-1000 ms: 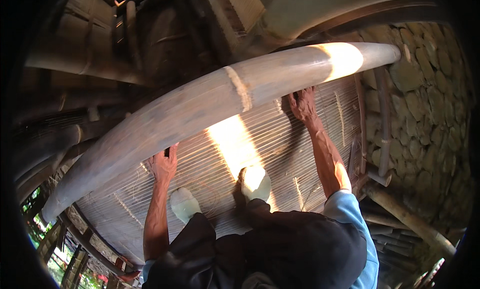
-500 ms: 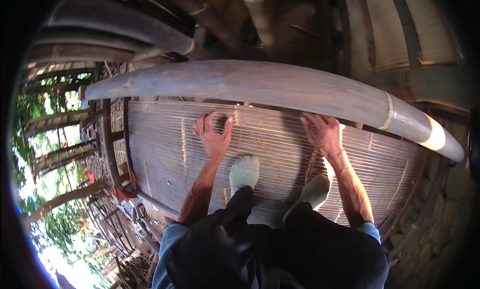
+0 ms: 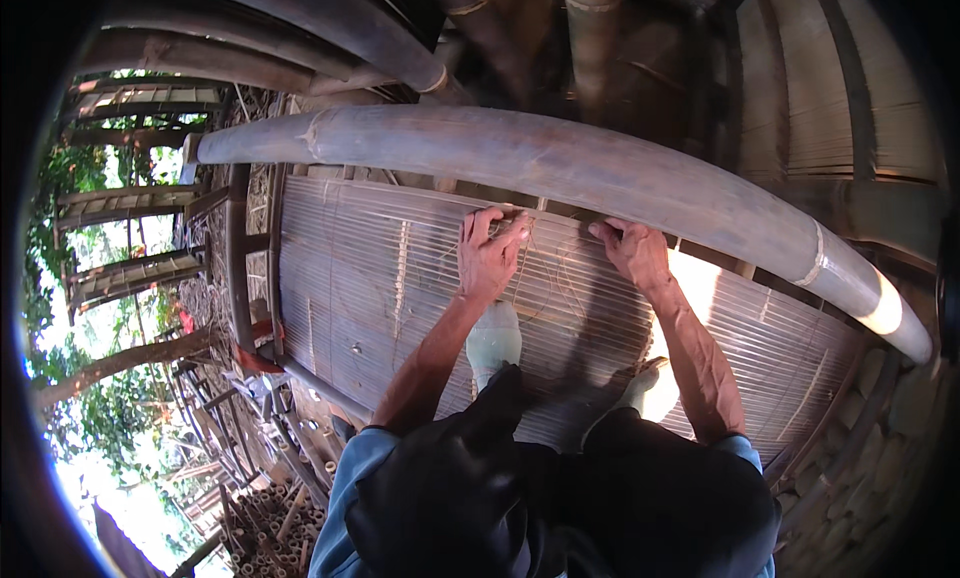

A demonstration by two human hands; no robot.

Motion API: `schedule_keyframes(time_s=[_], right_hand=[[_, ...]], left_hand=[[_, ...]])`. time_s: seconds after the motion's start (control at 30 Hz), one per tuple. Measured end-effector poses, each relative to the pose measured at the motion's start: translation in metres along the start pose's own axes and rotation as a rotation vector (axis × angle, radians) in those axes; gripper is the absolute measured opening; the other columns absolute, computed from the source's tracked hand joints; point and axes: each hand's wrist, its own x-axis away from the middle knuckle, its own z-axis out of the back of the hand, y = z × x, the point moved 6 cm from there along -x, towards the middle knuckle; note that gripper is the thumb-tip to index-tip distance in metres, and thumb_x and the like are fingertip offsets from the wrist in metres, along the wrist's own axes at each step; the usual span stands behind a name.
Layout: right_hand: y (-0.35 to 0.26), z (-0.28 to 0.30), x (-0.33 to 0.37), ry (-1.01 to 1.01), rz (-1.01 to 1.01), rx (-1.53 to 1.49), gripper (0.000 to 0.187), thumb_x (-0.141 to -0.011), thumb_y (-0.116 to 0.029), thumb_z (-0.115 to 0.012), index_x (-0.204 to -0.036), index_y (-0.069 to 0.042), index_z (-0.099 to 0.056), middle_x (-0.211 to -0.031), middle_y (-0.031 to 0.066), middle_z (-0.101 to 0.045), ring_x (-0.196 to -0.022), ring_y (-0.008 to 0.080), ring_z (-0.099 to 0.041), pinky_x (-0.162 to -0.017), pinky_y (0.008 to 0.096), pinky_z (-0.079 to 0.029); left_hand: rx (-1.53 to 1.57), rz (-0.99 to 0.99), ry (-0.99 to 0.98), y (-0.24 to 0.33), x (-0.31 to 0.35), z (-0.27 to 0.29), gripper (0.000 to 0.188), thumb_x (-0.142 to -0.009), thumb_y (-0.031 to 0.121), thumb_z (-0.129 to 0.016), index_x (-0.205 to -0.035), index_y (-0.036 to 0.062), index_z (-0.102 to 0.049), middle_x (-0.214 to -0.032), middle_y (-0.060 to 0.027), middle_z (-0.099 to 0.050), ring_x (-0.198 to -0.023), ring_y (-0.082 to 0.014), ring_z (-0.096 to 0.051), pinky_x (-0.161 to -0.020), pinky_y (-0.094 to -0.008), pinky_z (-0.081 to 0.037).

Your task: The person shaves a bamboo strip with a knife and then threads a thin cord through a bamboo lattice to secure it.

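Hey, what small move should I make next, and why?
Perhaps ease your left hand slightly toward your right hand: both are near the far edge of the slats, with a gap between them, and closer hands might work together more easily.

The upper garment has light-blue sleeves, the left sleeve [image 3: 345, 475] showing a broader stretch of cloth than the right sleeve [image 3: 742, 450], and the lean forearms [image 3: 708, 373] beyond them are bare, with raised veins visible on the right one. Both the left hand [image 3: 488, 256] and the right hand [image 3: 636, 256] are uncovered, with slender fingers. Legwear [image 3: 655, 488] is near-black and loosely creased; footwear, apparently socks, is pale, the left sock [image 3: 493, 340] greenish-white with a rounded toe, the right sock [image 3: 654, 390] partly sunlit.
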Motion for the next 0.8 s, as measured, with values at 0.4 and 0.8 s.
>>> schedule_keyframes(time_s=[0.4,0.8], right_hand=[[0.003,-0.001,0.002,-0.118,-0.131,-0.017,0.029,-0.09,-0.033,-0.072,-0.097,-0.005,-0.076,-0.083,0.0194,-0.071,-0.076,0.0374,-0.069,-0.071,0.0437,-0.055],[-0.08,-0.001,0.028,0.141,0.321,0.199,0.018,-0.082,-0.024,-0.079,-0.089,-0.009,-0.072,-0.09,0.0097,-0.068,-0.088,0.0279,-0.067,-0.075,0.0419,-0.055]], left_hand=[[-0.083,-0.258,-0.187,0.005,-0.027,-0.019,0.012,-0.081,0.003,-0.064,-0.092,0.0001,-0.061,-0.096,-0.0144,-0.055,-0.098,-0.032,-0.056,-0.083,-0.044,-0.05],[0.319,0.435,-0.537,-0.043,0.023,0.01,0.021,-0.091,0.014,-0.066,-0.106,-0.0007,-0.066,-0.083,-0.0184,-0.068,-0.074,-0.0276,-0.066,-0.07,-0.0373,-0.05]])
